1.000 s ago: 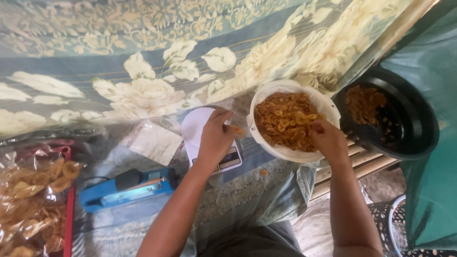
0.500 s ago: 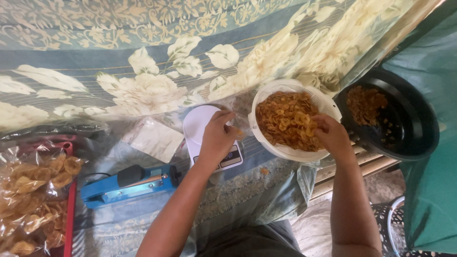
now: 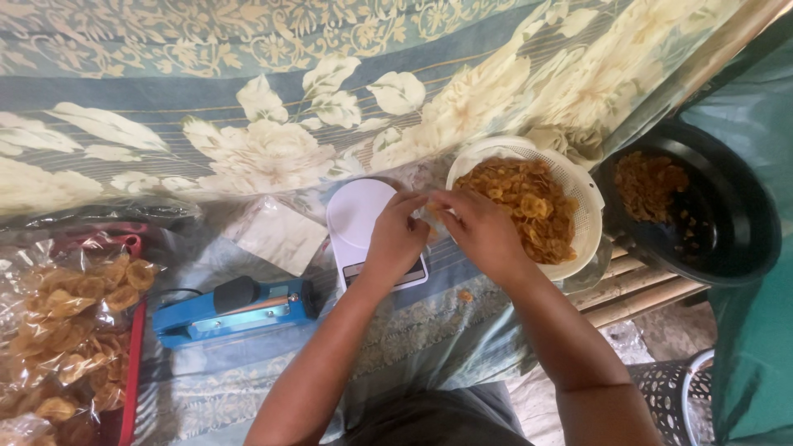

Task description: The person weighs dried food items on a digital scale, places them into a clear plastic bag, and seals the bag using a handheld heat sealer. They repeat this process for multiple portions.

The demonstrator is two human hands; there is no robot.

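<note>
Pinching together at frame centre, left hand (image 3: 396, 239) and right hand (image 3: 481, 234) meet fingertips over the white scale (image 3: 357, 216), narrow grip on what may be a small clear bag, hard to tell. Blue sealer (image 3: 235, 307) lower left. White basket of chips (image 3: 578, 186) just beyond; black basin (image 3: 727, 215) far right.

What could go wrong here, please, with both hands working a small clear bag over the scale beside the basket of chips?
The left hand and right hand meet above the white scale, so chips could drop onto it; one crumb already lies on the cloth. The white basket is heaped and sits against the black pan near the table's edge, so a nudge from the right forearm might tip it.
</note>
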